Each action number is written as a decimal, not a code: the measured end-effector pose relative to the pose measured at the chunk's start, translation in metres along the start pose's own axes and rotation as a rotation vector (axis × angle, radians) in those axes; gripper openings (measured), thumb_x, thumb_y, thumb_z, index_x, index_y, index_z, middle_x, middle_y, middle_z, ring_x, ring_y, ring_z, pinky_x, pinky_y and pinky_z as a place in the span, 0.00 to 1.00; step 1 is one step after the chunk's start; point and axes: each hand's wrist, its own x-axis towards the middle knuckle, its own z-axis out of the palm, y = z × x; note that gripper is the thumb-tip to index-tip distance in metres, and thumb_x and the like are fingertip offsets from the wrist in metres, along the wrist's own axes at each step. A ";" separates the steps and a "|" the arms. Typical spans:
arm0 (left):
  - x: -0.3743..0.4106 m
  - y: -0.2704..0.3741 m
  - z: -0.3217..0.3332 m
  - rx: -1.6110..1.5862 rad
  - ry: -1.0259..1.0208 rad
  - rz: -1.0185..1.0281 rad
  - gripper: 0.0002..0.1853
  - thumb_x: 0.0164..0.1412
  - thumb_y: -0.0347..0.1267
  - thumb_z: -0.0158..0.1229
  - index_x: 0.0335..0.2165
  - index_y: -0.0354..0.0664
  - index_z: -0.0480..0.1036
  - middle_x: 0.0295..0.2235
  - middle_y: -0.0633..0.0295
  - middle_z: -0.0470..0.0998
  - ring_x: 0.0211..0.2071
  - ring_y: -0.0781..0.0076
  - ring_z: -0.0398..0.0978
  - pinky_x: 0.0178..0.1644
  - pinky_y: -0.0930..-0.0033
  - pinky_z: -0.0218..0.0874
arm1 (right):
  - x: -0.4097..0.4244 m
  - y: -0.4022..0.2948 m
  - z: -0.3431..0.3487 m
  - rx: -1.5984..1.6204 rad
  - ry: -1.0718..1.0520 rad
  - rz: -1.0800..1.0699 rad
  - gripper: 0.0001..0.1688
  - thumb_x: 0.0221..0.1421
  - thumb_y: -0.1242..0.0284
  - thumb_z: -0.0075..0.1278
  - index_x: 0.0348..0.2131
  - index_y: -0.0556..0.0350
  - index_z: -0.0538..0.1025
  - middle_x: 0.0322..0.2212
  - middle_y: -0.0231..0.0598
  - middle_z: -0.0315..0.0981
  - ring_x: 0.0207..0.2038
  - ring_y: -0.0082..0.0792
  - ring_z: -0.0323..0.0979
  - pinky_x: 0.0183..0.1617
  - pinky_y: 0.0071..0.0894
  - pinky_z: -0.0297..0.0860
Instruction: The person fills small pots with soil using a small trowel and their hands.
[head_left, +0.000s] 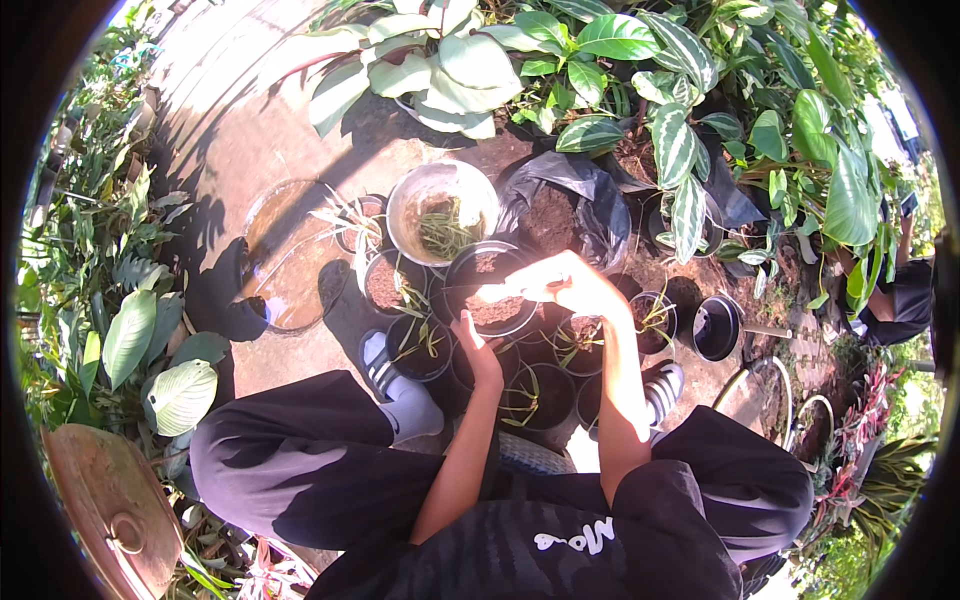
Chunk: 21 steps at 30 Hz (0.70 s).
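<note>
A black plastic pot (448, 295) partly filled with brown soil (491, 311) is held up above several other pots. My left hand (478, 349) supports its near side from below, fingers against the wall. My right hand (559, 281) reaches over its right rim, fingers bent towards the soil; glare hides whether it holds anything. Just beyond stands a whitish bucket (401, 191) with cut green leaves (446, 231) inside. To its right, an opened black plastic bag (604, 199) holds dark soil (551, 217). Potted slender-leaved seedlings (424, 337) surround the held pot.
An empty black pot (715, 328) stands at right, near a pale hose (784, 375). A wide basin of water (289, 255) lies at left. Leafy plants (675, 142) border the ground. A rusty metal lid (112, 510) is at lower left. Another person (900, 300) is at far right.
</note>
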 end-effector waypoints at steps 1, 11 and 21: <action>0.000 0.000 0.001 -0.008 0.019 0.002 0.31 0.66 0.54 0.39 0.57 0.46 0.55 0.49 0.59 0.63 0.39 0.71 0.68 0.35 0.71 0.66 | 0.000 0.002 -0.001 0.023 -0.016 0.001 0.30 0.40 0.95 0.40 0.43 0.64 0.78 0.37 0.42 0.79 0.42 0.28 0.75 0.47 0.27 0.71; 0.002 0.000 0.001 -0.028 0.039 -0.010 0.30 0.65 0.54 0.41 0.57 0.47 0.57 0.48 0.61 0.65 0.33 0.76 0.67 0.33 0.73 0.65 | -0.028 -0.058 -0.010 -0.309 0.252 0.254 0.26 0.43 0.92 0.42 0.42 0.61 0.79 0.37 0.42 0.80 0.42 0.28 0.76 0.47 0.26 0.70; 0.000 0.004 0.003 0.003 0.031 0.015 0.28 0.67 0.52 0.39 0.55 0.45 0.57 0.42 0.62 0.65 0.30 0.78 0.65 0.31 0.76 0.63 | 0.006 -0.030 0.017 -0.322 0.288 -0.121 0.26 0.42 0.89 0.43 0.43 0.62 0.78 0.37 0.45 0.79 0.38 0.31 0.77 0.46 0.29 0.71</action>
